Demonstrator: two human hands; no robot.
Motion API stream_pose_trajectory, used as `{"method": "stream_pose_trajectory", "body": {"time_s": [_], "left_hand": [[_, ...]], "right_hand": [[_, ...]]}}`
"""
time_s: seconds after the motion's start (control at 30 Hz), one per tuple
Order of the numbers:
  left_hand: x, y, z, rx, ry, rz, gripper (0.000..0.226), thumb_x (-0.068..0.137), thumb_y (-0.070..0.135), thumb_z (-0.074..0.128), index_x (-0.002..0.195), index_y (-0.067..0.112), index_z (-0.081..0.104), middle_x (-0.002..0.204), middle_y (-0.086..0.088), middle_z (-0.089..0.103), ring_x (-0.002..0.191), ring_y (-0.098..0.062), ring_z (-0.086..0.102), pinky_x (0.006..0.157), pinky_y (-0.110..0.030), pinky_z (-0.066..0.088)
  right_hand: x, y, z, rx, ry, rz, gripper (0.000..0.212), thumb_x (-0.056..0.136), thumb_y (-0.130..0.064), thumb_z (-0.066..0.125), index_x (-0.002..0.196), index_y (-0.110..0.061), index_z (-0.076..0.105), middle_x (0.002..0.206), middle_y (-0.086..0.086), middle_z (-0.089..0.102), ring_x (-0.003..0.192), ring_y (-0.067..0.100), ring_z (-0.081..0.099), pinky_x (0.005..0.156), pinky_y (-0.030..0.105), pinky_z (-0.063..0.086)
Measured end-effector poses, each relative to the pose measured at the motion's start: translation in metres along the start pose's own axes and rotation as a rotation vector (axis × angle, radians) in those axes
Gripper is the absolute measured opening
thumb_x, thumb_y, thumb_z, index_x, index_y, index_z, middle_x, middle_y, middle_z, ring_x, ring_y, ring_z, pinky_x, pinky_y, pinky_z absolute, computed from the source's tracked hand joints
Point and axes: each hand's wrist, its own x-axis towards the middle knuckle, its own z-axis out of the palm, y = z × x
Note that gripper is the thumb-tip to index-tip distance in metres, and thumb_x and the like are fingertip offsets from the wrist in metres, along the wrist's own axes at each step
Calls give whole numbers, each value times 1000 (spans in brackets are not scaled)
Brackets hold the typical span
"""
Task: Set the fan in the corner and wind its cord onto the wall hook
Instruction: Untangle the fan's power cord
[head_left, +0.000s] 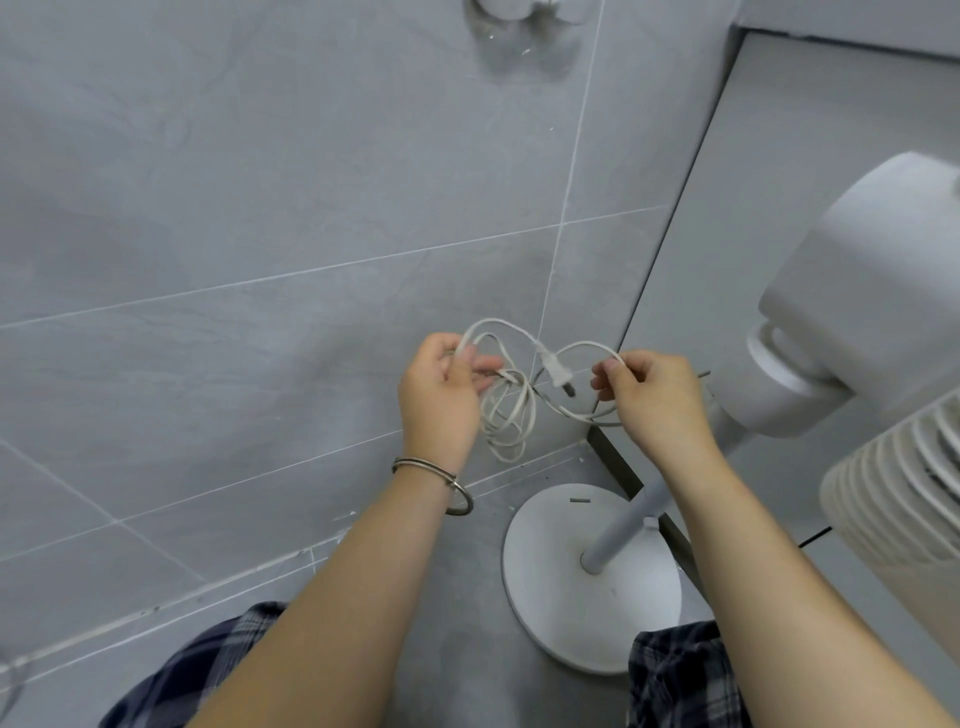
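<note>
While the fan (857, 291) stands in the corner (670, 218), its cord (506, 415) is held up before the tiled wall (260, 208).
Left hand (441, 395) grips the coils; right hand (657, 400) pinches a loop beside the plug (556, 371).

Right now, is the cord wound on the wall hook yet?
Not yet. The cord hangs in loose loops held by the left hand and right hand, its plug loose between them, well below the hook.

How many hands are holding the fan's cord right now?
2. The left hand grips the coiled loops of the cord; the right hand pinches a loop beside the plug.
</note>
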Motion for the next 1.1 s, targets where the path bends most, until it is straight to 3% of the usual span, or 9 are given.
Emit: {"method": "stream_pose_trajectory", "body": {"time_s": [0.13, 0.3, 0.47, 0.6, 0.7, 0.8, 0.9, 1.0, 1.1], "left_hand": [[8, 5, -6, -261, 53, -189, 26, 100, 6, 30, 81, 10, 46, 74, -16, 64, 64, -16, 69, 63, -18, 58], [7, 10, -8, -512, 115, -377, 21, 102, 5, 23, 97, 2, 43, 81, -22, 61, 79, -27, 65, 76, -30, 56], [12, 2, -14, -390, 107, -543, 29, 104, 14, 18, 101, 10, 46, 123, -16, 60, 123, -26, 51, 101, -39, 38], [12, -1, -15, -369, 7, -718, 38, 103, 14, 17, 134, 11, 39, 137, -6, 53, 134, -22, 40, 110, -43, 26], [8, 3, -12, -394, -38, -749, 41, 103, 15, 17, 138, 9, 37, 140, -8, 50, 135, -24, 39, 111, -45, 26], [7, 8, -10, -430, -44, -757, 40, 103, 15, 20, 139, 8, 35, 141, -10, 49, 135, -25, 39, 108, -45, 31], [8, 8, -12, -458, -21, -753, 40, 102, 13, 20, 140, 6, 34, 141, -12, 49, 136, -25, 38, 113, -46, 29], [9, 9, -14, -452, -9, -767, 42, 102, 11, 17, 140, 6, 34, 140, -11, 49, 136, -24, 39, 115, -42, 25], [8, 10, -14, -457, -44, -792, 41, 102, 11, 17, 139, 7, 34, 140, -10, 50, 135, -25, 40, 115, -39, 25]], "right_hand": [[0, 1, 2, -46, 1, 8, 24, 94, -18, 46, 78, -22, 63, 72, -6, 67, 80, 25, 66, 82, 43, 53], [-1, 2, 3, -100, 36, -25, 22, 94, -12, 41, 92, -22, 60, 77, -1, 67, 78, 27, 64, 76, 42, 53], [-3, 3, 3, -149, 59, -56, 40, 85, 2, 37, 113, -16, 60, 89, 2, 67, 88, 24, 62, 79, 37, 51], [-8, 0, 4, -216, 42, -163, 45, 85, 5, 38, 120, -15, 58, 114, 2, 60, 104, 18, 56, 86, 24, 41], [-12, -5, 8, -252, -102, -338, 59, 78, 15, 38, 124, -15, 56, 127, 2, 51, 121, 17, 45, 97, 15, 29], [-18, -5, 13, -386, -400, -464, 73, 71, 17, 39, 131, -24, 52, 142, 1, 37, 135, 16, 27, 109, 18, 18], [-21, 1, 21, -560, -553, -478, 61, 78, -1, 62, 130, -30, 52, 148, -3, 30, 140, 17, 19, 116, 29, 19], [-20, 4, 26, -643, -507, -502, 49, 74, -24, 76, 120, -27, 61, 141, -1, 39, 135, 19, 28, 112, 32, 27], [-20, 4, 28, -596, -417, -557, 28, 78, -23, 73, 105, -21, 70, 123, 1, 53, 120, 21, 44, 100, 31, 37]]}}
